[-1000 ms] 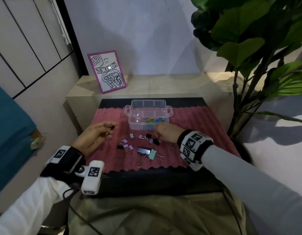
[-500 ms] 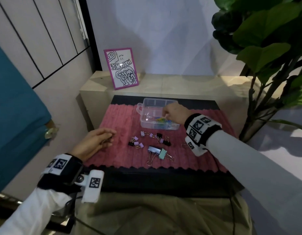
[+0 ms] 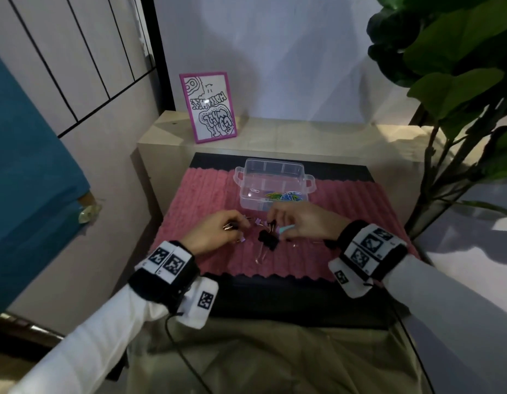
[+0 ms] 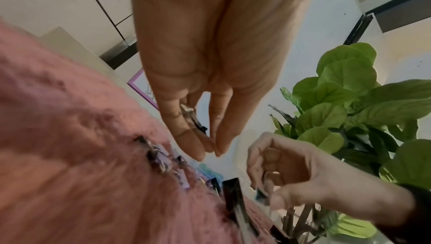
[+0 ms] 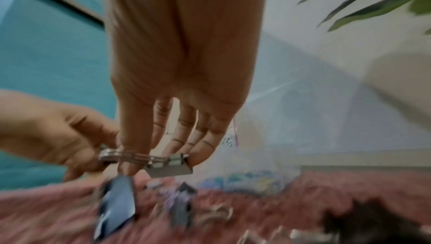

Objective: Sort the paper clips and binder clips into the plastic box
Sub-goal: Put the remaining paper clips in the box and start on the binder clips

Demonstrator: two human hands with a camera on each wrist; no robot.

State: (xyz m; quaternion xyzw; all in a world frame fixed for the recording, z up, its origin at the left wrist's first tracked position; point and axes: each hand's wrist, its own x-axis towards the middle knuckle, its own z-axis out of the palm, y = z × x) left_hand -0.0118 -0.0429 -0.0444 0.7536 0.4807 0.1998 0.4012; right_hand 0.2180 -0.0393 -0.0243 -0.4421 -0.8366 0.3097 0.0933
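Binder clip (image 5: 169, 165) pinched by right hand (image 5: 179, 74).

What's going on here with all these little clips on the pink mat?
A person is sorting clips into a clear plastic box that already holds coloured paper clips. The right hand pinches a mint binder clip just above the pink mat. The left hand holds a small black binder clip. A large black binder clip and small purple ones still lie on the mat between the hands.
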